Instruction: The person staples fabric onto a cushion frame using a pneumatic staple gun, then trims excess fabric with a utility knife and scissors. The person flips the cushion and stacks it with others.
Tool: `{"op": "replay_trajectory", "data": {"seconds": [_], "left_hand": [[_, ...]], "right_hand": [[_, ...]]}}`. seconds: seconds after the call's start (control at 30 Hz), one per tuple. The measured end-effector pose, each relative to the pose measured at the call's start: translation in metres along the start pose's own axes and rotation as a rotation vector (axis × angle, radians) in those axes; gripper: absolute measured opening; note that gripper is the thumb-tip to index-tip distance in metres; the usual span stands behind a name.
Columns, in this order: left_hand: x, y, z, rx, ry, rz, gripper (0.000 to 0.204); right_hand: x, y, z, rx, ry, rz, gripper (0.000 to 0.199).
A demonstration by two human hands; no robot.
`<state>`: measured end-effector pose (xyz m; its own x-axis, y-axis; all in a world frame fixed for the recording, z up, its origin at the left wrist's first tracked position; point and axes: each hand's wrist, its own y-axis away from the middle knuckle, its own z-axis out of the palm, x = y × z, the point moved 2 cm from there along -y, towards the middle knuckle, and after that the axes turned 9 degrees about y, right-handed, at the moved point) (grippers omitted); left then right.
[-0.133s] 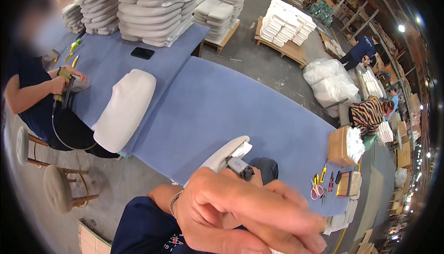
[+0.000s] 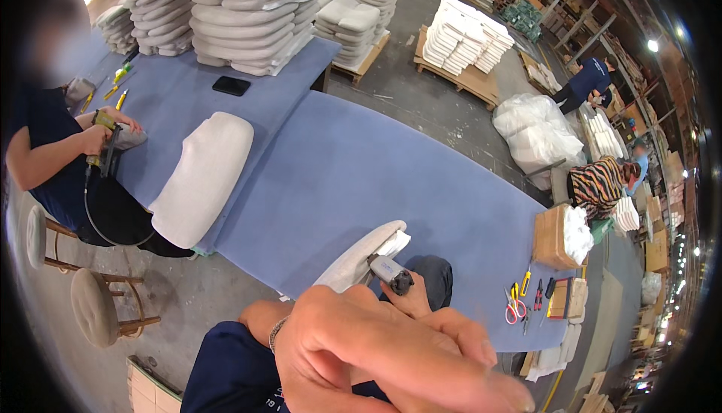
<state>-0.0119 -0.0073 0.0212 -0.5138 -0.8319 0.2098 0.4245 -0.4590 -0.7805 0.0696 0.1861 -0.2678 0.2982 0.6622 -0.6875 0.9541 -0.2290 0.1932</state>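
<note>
My left hand, a bracelet at its wrist, is raised very close to the camera. Its fingers stretch to the right, somewhat apart, and no object shows in them; the lower part is cut off by the frame edge. Behind it, my right hand grips a staple gun with a grey body and dark end cap. The gun's front meets a padded light-grey seat panel, tilted at the table's near edge. White material shows along the panel's edge. My left hand covers the panel's lower end.
The blue-covered table holds another grey pad, a phone and tall pad stacks. Scissors and hand tools lie at right beside a carton. A co-worker at left holds a hosed gun. Stools stand below.
My left hand has shifted slightly left and down, uncovering more of my right hand on the staple gun. The gun and the panel look unmoved.
</note>
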Motion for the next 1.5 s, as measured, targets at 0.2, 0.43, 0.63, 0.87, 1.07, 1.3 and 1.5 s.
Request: {"op": "replay_trajectory", "data": {"seconds": [0.2,0.43,0.63,0.87,1.07,1.3,1.5], "left_hand": [[-0.003,0.000,-0.019,-0.190,-0.086,0.280,0.032],[0.004,-0.011,-0.023,-0.162,-0.268,0.125,0.055],[0.007,-0.026,-0.026,-0.319,-0.305,0.167,0.065],[0.000,-0.009,-0.017,-0.185,-0.230,0.354,0.040],[0.015,-0.011,-0.009,-0.075,-0.171,0.202,0.050],[0.011,-0.011,-0.021,-0.259,-0.134,0.368,0.052],[0.029,-0.009,-0.004,-0.130,-0.255,0.245,0.046]], "right_hand": [[0.005,-0.005,-0.011,-0.011,0.148,0.037,0.039],[0.025,-0.010,-0.010,0.013,0.082,-0.016,0.037],[0.019,-0.007,-0.013,-0.035,0.108,-0.004,0.041],[0.022,-0.015,-0.003,0.048,0.036,-0.054,0.043],[0.024,-0.006,-0.013,0.031,0.069,-0.006,0.042],[0.024,-0.012,-0.010,0.022,0.046,0.005,0.041],[0.030,-0.004,-0.011,-0.025,0.117,0.075,0.043]]}}
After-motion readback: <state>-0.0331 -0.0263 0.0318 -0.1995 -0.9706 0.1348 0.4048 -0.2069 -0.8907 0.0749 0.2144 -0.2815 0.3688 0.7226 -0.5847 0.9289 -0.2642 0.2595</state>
